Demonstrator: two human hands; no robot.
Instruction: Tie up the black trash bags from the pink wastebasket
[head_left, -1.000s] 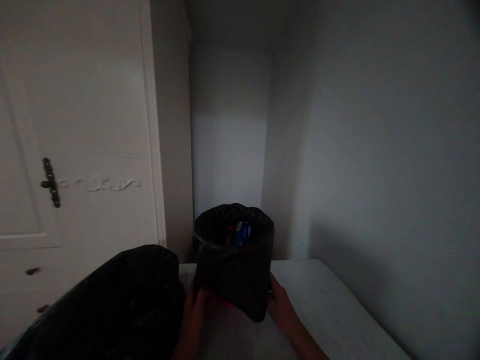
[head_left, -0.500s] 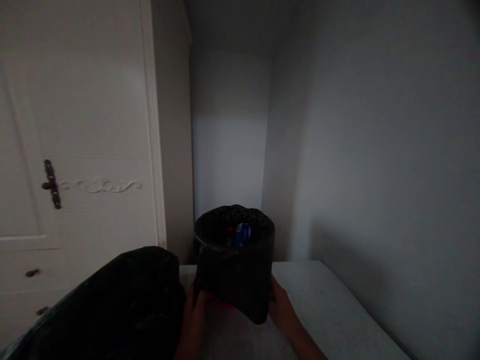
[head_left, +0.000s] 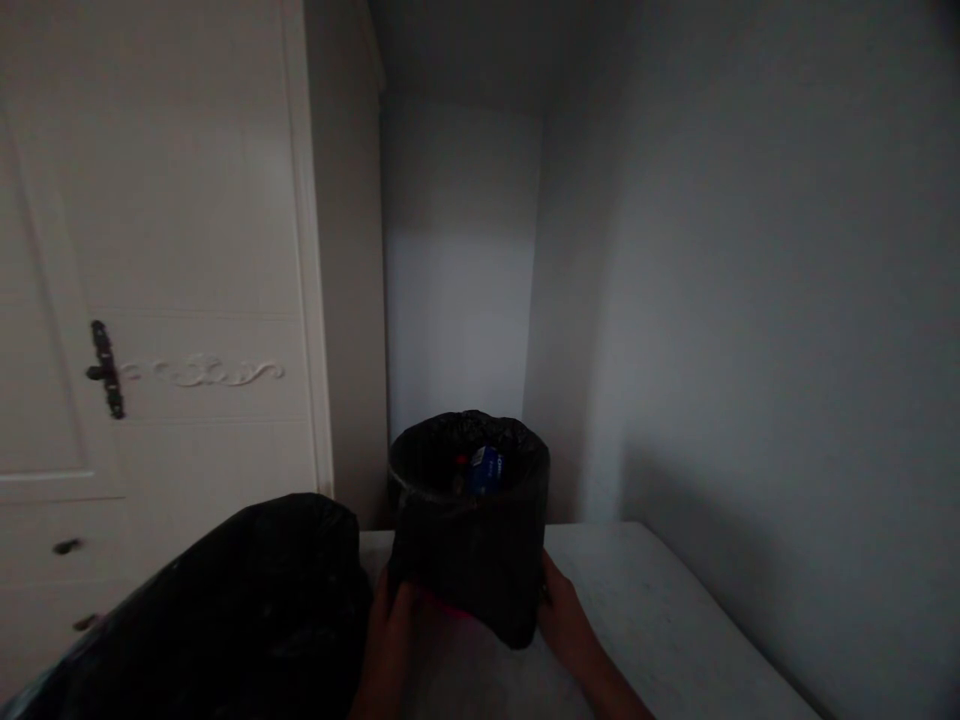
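A trash bin (head_left: 469, 560) lined with a black plastic bag stands on the white tabletop (head_left: 630, 610), and a strip of pink shows below the bag's lower edge. Inside it lie a blue packet (head_left: 486, 470) with white lettering and something small and red. My left hand (head_left: 394, 610) grips the bin's lower left side, fingers partly hidden. On the lower right side, my right hand (head_left: 561, 605) holds it too, its fingertips out of sight behind the bag. A large black plastic bag (head_left: 247, 600) bulges just left of my left hand.
A white wardrobe (head_left: 187, 220) with dark handles and a carved ornament rises on the left. Grey walls (head_left: 750, 300) meet in a corner behind the table and run along its right side. The light is dim.
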